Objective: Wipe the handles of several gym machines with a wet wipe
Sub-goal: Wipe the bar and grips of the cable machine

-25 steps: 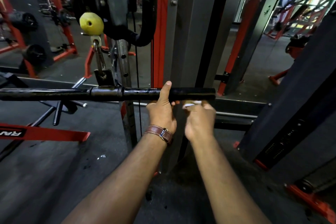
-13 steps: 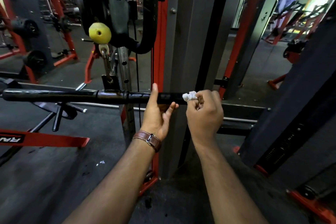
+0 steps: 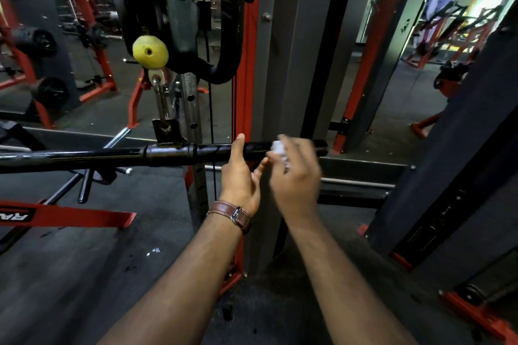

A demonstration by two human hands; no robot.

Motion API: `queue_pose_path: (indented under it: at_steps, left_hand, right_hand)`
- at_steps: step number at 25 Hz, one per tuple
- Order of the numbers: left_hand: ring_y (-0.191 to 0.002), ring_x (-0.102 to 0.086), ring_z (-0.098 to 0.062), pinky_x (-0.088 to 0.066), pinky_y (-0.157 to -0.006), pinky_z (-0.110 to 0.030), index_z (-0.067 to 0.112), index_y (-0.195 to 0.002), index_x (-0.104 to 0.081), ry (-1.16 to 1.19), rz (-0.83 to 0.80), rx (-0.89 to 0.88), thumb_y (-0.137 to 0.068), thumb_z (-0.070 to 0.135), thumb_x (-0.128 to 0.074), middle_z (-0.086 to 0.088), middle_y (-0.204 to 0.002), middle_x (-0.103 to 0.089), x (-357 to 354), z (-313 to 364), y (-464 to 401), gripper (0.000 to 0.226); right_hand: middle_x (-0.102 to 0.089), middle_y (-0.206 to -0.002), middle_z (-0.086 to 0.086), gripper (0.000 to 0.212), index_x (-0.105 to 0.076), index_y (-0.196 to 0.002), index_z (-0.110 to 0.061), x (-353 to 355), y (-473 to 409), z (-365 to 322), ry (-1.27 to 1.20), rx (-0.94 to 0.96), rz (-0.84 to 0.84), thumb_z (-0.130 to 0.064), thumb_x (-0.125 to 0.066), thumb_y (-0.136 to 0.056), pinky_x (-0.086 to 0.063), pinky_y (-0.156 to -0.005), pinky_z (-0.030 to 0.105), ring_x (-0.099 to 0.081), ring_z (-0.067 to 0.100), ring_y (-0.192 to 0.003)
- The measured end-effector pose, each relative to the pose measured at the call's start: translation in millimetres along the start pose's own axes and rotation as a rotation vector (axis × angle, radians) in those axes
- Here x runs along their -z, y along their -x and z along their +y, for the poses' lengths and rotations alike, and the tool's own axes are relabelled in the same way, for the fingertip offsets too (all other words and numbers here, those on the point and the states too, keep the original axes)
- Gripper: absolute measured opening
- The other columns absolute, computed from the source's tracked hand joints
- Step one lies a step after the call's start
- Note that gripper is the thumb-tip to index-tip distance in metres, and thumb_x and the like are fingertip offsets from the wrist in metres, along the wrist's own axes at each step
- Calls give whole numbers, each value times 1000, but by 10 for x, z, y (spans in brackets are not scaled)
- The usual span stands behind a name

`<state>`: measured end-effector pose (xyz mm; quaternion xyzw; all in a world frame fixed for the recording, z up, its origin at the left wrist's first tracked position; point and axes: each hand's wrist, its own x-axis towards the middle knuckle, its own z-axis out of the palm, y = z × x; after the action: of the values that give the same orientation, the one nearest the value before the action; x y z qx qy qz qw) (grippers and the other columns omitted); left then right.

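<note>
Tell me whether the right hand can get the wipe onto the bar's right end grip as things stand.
Probably yes. The right hand, holding the wet wipe, is already at the bar near its right end; the left hand sits further left, out of its way.

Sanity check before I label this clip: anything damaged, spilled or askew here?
Nothing serious. A small white scrap lies on the floor left of the forearms, with dark spots near it; what they are is unclear. The bar hangs roughly level, the left hand steadying it while the right hand, motion-blurred, holds the wipe against it.
</note>
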<state>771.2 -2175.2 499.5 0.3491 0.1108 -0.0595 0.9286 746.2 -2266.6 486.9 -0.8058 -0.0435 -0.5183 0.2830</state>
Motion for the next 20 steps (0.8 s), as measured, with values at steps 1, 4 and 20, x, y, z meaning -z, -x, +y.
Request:
queue_pose_path:
  at_steps: [1, 4, 20]
  left_hand:
    - [-71, -67, -17, -53, -50, -22, 10, -99, -65, -6, -2, 20, -88, 45, -71, -8, -87, -67, -5, 8, -5, 37]
    - [-74, -65, -17, -50, -47, -19, 10, -99, -63, 7, -7, -17, -90, 42, -70, -9, -88, -66, -37, 21, -19, 34]
    - [-56, -61, -10, -55, -58, -21, 9, -84, -62, 18, 37, -171, -93, 28, -69, -2, -68, -64, -202, 41, 95, 22]
  right_hand:
    - [-62, -101, 12, 24, -70, -108, 1, -49, 59, -69, -27, 85, -57, -6, -59, -88, -54, -73, 26, -62, 21, -87]
    - [-61, -95, 10, 14, -72, -98, -2, 131, -70, 178, -55, 10, 115, 0, -65, -85, -50, -73, 17, -60, 16, -83]
    - [-71, -72, 5, 28, -65, -91, -11, -45, -454, 285, -1722, -1331, 22, 9, -49, -80, -57, -70, 24, -67, 15, -66]
